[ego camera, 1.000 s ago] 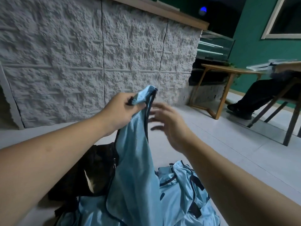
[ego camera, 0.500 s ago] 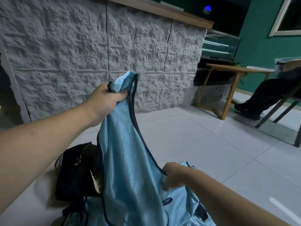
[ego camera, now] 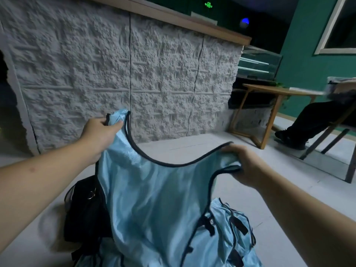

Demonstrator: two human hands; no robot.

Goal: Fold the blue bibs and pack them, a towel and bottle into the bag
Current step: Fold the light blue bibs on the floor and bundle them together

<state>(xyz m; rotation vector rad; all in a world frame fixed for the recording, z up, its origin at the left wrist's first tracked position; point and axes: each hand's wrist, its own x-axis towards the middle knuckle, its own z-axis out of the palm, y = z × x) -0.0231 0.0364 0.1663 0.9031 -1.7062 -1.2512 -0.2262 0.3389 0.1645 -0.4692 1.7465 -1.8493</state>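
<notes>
Holding up a blue bib [ego camera: 154, 191] by its two shoulder straps, spread wide between both hands above the floor [ego camera: 192, 151]. Left hand [ego camera: 98, 135] gripping the left strap, fingers and thumb curled round the bunched end, which is poking up past the knuckles. Right hand [ego camera: 244, 164] pinching the right strap, held lower than the left, so the dark-trimmed neckline is sagging in a curve between them. Hanging down from there in shiny folds, with the lower part draping over a pile [ego camera: 229, 234] of more blue bibs lying crumpled on the floor at bottom right — black tabs and trim showing among them. Sitting just left of the hanging cloth, partly hidden behind it, a black bag [ego camera: 82, 214] resting on the floor, a small metal ring showing on its side. Standing behind all this, a rough white wall [ego camera: 96, 64] with a wooden ledge along its top. Standing to the right, a wooden table [ego camera: 269, 105] — and beyond it a seated person's dark trouser leg [ego camera: 308, 120] and shoe. Towel and bottle not showing anywhere in view.
</notes>
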